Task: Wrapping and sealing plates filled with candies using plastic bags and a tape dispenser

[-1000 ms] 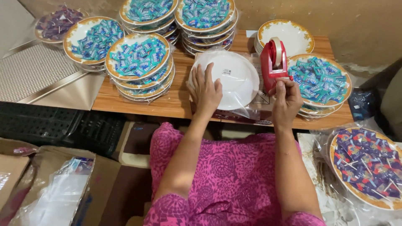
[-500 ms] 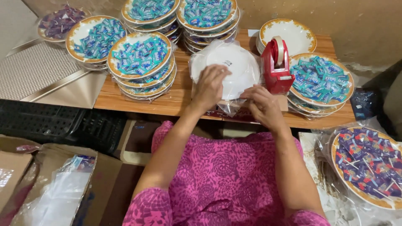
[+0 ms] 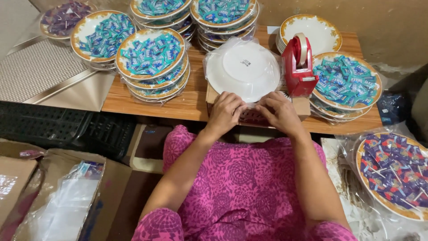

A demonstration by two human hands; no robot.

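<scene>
While our left hand (image 3: 226,111) and right hand (image 3: 280,112) sit side by side at the near edge of the table (image 3: 191,100), both pinch the clear plastic wrap (image 3: 213,56) folded under the upturned white plate (image 3: 243,68). That plate lies face down in the middle of the table, just left of the red tape dispenser (image 3: 298,67). Stacks of wrapped plates filled with blue sweets (image 3: 152,56) stand to the left and behind, and empty gold-rimmed plates (image 3: 312,32) at the back right.
</scene>
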